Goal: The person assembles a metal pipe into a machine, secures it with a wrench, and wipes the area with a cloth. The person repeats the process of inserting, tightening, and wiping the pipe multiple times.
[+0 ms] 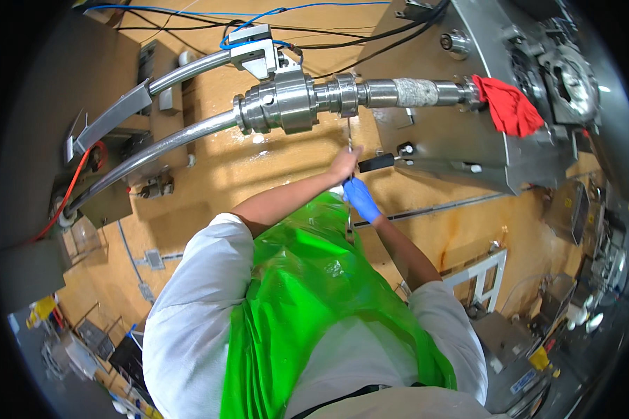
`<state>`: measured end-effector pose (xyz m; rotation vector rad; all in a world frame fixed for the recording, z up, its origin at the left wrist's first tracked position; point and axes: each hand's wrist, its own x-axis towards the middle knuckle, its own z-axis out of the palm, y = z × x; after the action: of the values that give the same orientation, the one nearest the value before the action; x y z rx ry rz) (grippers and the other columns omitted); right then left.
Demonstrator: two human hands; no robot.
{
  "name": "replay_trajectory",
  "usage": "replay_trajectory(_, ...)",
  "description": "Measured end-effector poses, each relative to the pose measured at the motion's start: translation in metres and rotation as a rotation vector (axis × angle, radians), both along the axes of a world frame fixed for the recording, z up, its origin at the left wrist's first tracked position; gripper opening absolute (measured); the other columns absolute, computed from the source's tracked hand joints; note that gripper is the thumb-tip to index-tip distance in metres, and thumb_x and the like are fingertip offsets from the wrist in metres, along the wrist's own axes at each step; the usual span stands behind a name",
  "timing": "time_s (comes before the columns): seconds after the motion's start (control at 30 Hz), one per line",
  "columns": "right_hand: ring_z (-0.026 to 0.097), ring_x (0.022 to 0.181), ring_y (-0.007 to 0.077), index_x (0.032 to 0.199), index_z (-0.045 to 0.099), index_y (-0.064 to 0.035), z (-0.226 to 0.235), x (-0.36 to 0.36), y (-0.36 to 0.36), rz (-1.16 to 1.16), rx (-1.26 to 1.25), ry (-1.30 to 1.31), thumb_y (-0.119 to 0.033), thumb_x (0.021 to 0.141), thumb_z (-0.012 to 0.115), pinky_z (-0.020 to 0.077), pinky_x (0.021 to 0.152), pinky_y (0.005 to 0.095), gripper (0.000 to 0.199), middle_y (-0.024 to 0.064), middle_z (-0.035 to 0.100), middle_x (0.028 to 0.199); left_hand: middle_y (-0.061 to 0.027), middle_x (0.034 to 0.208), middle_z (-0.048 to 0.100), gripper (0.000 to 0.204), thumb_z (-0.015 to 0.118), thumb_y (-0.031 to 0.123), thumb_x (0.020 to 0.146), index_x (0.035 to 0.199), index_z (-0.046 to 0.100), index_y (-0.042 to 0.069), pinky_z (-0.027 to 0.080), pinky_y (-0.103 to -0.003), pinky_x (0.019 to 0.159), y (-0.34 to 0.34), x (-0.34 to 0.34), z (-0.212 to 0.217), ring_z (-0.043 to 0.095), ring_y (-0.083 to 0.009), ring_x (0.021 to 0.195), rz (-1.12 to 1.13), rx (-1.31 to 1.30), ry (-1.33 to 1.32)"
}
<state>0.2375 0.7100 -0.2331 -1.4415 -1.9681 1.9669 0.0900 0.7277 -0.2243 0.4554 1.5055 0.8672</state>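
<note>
Head view shows the bare left hand (344, 166) and blue-gloved right hand (361, 198) apparently clasped around a slender silvery metal rod (350, 133) reaching toward a shiny steel pipe clamp (347, 96), seemingly working it, the next move calling for steady two-handed control.

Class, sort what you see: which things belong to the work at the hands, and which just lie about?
Apparently in use:
thin metal rod, held by bare left hand and blue-gloved right hand
pipe clamp, above the rod

Probably just lying about:
red cloth, draped near the steel pipe's right end
white frame, lower right
</note>
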Motion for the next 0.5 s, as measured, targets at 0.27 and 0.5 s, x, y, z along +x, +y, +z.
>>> replay_trajectory(0.27, 0.065, 0.085, 0.0346, 0.102, 0.063, -0.0030, -0.097, -0.105, 0.103, 0.186, 0.808, 0.470, -0.023, 0.099, 0.047, 0.0524, 0.075, 0.0421, 0.026, 0.0199, 0.068, 0.096, -0.0137, 0.077, 0.061, 0.041, 0.051, 0.043, 0.098, 0.093, 0.060, 0.003, 0.048, -0.043, 0.069, 0.049, -0.054, -0.039, 0.059, -0.0278, 0.072, 0.067, 0.302, 0.738)
replay_trajectory(0.5, 0.066, 0.087, 0.0350, 0.103, 0.064, -0.0035, -0.104, -0.148, 0.149, 0.264, 0.701, 0.450, -0.023, 0.098, 0.050, 0.0525, 0.076, 0.0425, 0.024, 0.0195, 0.068, 0.097, -0.0163, 0.078, 0.061, 0.036, 0.050, 0.036, 0.098, 0.094, 0.061, 0.002, 0.048, -0.044, 0.070, 0.057, -0.079, -0.042, 0.059, -0.0312, 0.074, 0.166, 0.207, 0.765)
